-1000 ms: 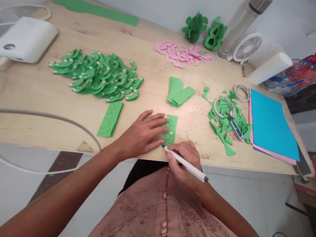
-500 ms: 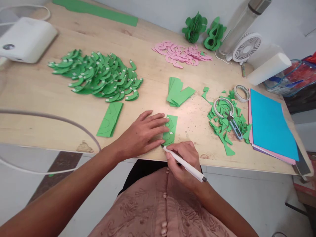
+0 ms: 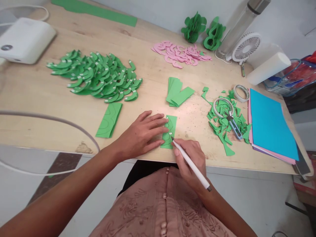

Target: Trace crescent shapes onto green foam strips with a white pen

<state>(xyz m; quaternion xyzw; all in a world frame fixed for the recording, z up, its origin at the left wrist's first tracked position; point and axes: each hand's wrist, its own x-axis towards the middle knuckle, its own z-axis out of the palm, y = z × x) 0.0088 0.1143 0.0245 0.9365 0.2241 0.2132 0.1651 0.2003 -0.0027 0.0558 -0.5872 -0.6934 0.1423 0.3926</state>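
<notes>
My left hand (image 3: 145, 133) lies flat with fingers spread, its fingertips resting on the left side of a green paper strip (image 3: 172, 122). Curved pen lines and a small white patch show on that strip. In my right hand (image 3: 191, 158) is a white pen (image 3: 191, 164), held in a writing grip, its dark tip at the strip's right edge. To the left lies a folded green paper piece (image 3: 108, 121) with drawn curves. Several plain green strips (image 3: 176, 90) lie fanned beyond my hands.
A heap of green cut-outs (image 3: 98, 77) lies left, pink cut-outs (image 3: 180, 54) at the back. Right are green scraps (image 3: 223, 126), a cutter (image 3: 234, 125), tape rolls (image 3: 241, 93) and blue paper (image 3: 273, 125). A white cable (image 3: 74, 123) arcs over the left front edge.
My right hand has moved the pen right and slightly up, from the strip's lower left corner to its right edge. A drawn line now crosses the strip's lower part. My left hand stays put.
</notes>
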